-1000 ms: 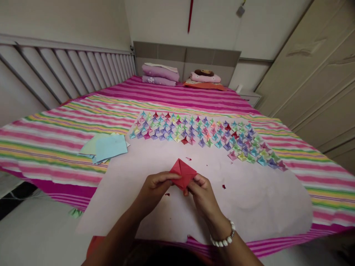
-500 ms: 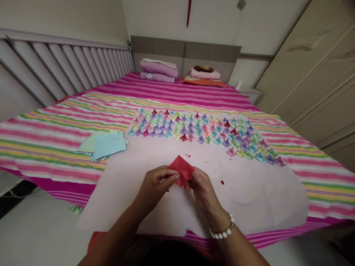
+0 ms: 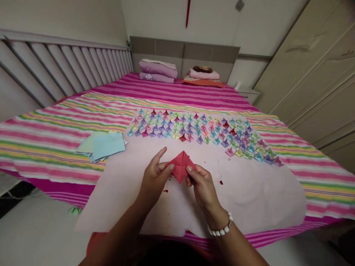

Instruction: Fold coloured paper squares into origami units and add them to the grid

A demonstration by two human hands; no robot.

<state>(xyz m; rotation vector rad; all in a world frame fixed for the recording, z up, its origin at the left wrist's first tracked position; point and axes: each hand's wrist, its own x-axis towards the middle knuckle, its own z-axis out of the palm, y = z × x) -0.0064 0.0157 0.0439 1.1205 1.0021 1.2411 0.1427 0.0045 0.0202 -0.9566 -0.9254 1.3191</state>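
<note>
A square of red origami paper [image 3: 181, 166], creased across its middle and turned like a diamond, is held between my two hands above the white sheet [image 3: 249, 199]. My left hand [image 3: 155, 177] pinches its left corner between thumb and fingers, with the index finger raised off the paper. My right hand [image 3: 203, 184] grips the right corner, thumb on top and fingers underneath. Beyond them, rows of small folded paper pieces [image 3: 190, 127] in many colours stand on the far part of the sheet.
A pile of blue and green paper squares [image 3: 109, 146] lies at the left on the striped bedspread [image 3: 50, 133]. Small red paper scraps [image 3: 221, 182] are scattered on the sheet. Folded bedding [image 3: 158, 70] rests by the headboard; a slatted rail [image 3: 69, 66] runs along the left.
The left index finger has lifted away from the red paper. The right thumb has come onto the paper's front, and the paper has shifted slightly up and to the right.
</note>
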